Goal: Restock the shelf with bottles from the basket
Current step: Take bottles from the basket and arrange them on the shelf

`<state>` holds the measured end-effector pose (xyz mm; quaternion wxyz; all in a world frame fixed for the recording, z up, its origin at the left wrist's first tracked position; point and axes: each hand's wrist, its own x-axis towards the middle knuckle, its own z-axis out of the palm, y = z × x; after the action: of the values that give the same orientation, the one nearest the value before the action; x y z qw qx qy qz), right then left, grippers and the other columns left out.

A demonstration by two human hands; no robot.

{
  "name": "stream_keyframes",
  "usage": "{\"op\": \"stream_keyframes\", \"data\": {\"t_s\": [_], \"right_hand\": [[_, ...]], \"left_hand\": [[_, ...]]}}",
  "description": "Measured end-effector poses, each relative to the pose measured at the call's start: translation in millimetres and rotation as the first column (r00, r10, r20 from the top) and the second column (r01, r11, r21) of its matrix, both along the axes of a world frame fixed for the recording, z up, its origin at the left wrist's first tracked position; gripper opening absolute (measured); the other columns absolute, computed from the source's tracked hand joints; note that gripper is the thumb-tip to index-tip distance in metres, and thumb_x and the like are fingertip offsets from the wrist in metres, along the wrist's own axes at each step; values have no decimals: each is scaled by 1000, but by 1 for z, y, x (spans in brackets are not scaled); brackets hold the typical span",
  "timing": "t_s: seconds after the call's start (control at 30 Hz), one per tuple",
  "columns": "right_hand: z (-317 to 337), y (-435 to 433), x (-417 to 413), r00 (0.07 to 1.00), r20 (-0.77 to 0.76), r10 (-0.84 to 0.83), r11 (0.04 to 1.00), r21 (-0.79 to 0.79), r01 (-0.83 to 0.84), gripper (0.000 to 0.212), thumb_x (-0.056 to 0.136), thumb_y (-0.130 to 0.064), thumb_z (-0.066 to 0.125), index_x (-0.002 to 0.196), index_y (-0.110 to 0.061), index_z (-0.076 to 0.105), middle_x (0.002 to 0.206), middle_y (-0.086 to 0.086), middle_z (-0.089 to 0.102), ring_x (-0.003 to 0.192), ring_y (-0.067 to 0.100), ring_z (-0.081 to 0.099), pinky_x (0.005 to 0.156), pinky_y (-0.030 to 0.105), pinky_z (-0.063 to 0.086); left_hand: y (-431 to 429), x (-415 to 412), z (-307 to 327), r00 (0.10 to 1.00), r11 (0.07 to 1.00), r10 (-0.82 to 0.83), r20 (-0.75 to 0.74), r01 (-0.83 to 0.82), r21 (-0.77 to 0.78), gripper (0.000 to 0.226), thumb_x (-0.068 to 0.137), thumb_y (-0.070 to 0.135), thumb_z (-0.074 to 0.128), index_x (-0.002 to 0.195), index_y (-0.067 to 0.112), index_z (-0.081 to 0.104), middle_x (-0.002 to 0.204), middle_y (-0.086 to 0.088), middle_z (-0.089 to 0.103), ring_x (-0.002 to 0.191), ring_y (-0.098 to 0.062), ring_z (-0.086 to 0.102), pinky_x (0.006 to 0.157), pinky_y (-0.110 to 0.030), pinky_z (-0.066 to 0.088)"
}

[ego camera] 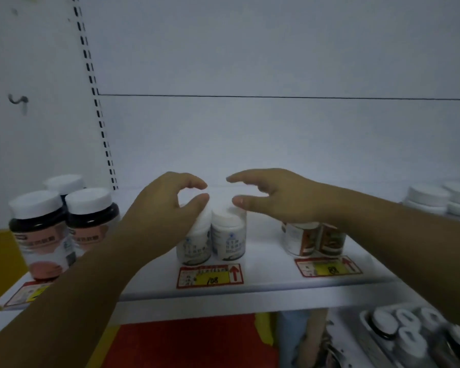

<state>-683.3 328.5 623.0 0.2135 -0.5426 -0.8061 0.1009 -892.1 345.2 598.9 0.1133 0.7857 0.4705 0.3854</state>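
Shelf point(263, 277) bottle point(194, 243) under left hand point(165, 208)

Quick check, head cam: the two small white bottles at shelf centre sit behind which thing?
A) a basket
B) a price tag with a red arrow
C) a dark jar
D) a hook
B: the two small white bottles stand directly behind the price tag, whose red arrow points up at them.

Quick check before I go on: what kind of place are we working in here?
Most likely a shop or pharmacy aisle. A white retail shelf carries red-and-yellow price tags on its front edge, and grouped supplement-style bottles stand in rows, with slotted shelving uprights behind.
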Motion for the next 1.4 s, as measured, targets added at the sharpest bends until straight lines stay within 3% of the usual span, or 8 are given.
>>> {"op": "stream_keyframes", "data": {"t_s": [0.17,0.3,0.5,0.63,0.73,0.9,1.1,1.4], "right_hand": [[23,-4,63,927,320,-195,972,192,138,65,90,-58,39,146,-31,22,159,-1,13,146,17,10,114,35,16],[23,-36,114,815,530,-235,968,201,148,73,89,-61,37,149,-25,15,160,5,6,147,21,0,117,41,4],[13,-132,196,842,505,-191,970,226,84,72,89,-58,40,148,-23,17,159,5,11,146,19,4,118,38,6],[-7,-207,252,889,427,-165,932,363,-1,42,88,-47,48,118,-20,57,111,6,64,103,25,56,85,39,47],[-38,-249,294,851,500,-162,939,344,-23,35,91,-48,43,98,-21,64,80,2,69,72,24,61,64,31,46],[-104,-273,364,835,510,-206,976,173,134,31,93,-41,41,84,-19,61,71,2,62,62,20,51,56,26,30],[-197,-235,404,921,254,-296,944,-69,322,18,89,-22,51,72,-22,58,76,10,68,66,26,56,56,26,29],[-360,-141,381,935,138,-328,850,-388,356,36,93,-24,46,124,-7,49,122,15,57,111,28,54,82,28,40]], "left_hand": [[-11,39,36,984,995,-68,-162,80,68,44,90,50,40,131,33,46,145,9,40,116,-8,47,95,-27,37],[-19,100,56,873,998,-58,-484,33,-60,64,92,56,26,149,31,13,161,2,-3,147,-19,-9,119,-48,5],[-64,194,52,902,993,-113,-416,119,-11,60,94,53,27,148,32,15,160,2,9,147,-16,5,118,-40,10],[-119,259,25,964,958,-148,-222,195,211,33,95,36,42,124,25,53,118,1,63,100,-13,58,85,-27,44],[-167,297,-13,952,925,-222,-211,274,264,13,87,35,46,87,29,57,63,9,58,58,-11,54,55,-27,39],[-189,337,-102,837,925,-353,-419,379,-22,11,85,28,51,79,25,59,67,9,59,63,-14,53,59,-26,39],[-148,366,-198,920,844,-357,-159,245,-478,22,91,10,53,111,7,62,91,-7,64,83,-25,59,66,-23,44],[-74,423,-320,990,730,-128,58,133,-670,60,79,3,63,135,11,43,139,-16,45,125,-32,47,103,-37,40]]}}
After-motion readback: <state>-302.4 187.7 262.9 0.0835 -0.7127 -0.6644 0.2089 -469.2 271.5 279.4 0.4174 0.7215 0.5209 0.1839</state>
